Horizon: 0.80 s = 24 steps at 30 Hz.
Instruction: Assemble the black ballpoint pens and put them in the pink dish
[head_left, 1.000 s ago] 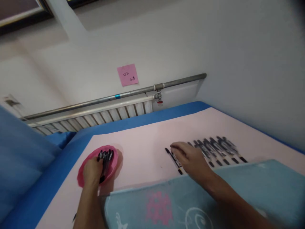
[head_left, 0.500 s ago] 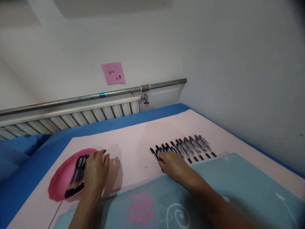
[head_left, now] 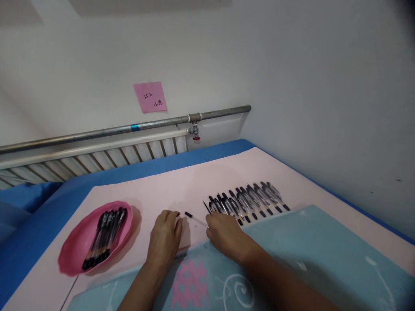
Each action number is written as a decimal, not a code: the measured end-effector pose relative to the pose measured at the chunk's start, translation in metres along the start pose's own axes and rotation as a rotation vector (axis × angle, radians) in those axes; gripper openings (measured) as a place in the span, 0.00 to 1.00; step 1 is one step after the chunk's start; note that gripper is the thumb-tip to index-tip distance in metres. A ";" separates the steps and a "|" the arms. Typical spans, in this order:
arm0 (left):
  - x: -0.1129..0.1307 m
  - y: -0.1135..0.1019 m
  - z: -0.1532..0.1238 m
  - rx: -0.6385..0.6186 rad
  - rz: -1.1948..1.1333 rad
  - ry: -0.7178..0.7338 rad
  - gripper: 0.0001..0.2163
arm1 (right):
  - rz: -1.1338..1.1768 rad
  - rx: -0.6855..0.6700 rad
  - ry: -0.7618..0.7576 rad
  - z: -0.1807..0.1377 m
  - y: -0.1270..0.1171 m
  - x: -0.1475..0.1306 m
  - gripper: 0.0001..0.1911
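Note:
My right hand (head_left: pixel 227 235) pinches the end of a black-capped pen (head_left: pixel 195 220) that points left, low over the pink sheet (head_left: pixel 181 190). My left hand (head_left: pixel 165 235) hovers beside the pen's cap with fingers curled downward and nothing visible in them. Just right of my right hand lies a row of several black pens (head_left: pixel 249 199) side by side. A pink dish (head_left: pixel 78 248) at the left holds several more black pens (head_left: pixel 105 235).
A light blue patterned cloth (head_left: pixel 292 268) covers the near side under my forearms. A blue cover (head_left: pixel 48 211) borders the pink sheet. Behind run a radiator (head_left: pixel 97 157), a metal pipe with a red valve (head_left: pixel 196 138), and a wall with a pink note (head_left: pixel 150 96).
My left hand left the pink dish and moved right toward the middle. My right hand drew one pen out of the row and carried it left toward the left hand.

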<state>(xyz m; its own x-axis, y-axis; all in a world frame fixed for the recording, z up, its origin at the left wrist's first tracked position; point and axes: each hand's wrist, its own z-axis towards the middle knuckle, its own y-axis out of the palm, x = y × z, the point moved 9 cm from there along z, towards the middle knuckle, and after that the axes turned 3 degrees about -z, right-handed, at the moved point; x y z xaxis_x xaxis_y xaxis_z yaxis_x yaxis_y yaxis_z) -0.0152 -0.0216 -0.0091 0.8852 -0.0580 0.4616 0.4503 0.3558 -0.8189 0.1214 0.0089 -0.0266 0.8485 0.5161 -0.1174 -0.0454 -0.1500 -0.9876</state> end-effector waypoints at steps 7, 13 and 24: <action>0.020 0.013 -0.004 -0.028 -0.051 0.057 0.12 | 0.203 0.154 0.033 0.005 -0.020 0.012 0.08; 0.044 0.046 0.012 -0.176 -0.068 0.127 0.14 | 1.085 0.415 0.243 0.003 -0.049 0.067 0.06; 0.058 0.085 0.041 -0.364 0.053 0.054 0.13 | 1.803 0.387 0.145 0.005 -0.045 0.067 0.06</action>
<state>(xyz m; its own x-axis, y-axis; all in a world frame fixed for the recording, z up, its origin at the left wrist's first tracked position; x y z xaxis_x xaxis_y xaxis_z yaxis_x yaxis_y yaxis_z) 0.0695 0.0441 -0.0382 0.9091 -0.1005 0.4043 0.4068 0.0049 -0.9135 0.1782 0.0542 0.0092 -0.3274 -0.1017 -0.9394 -0.9225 -0.1806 0.3411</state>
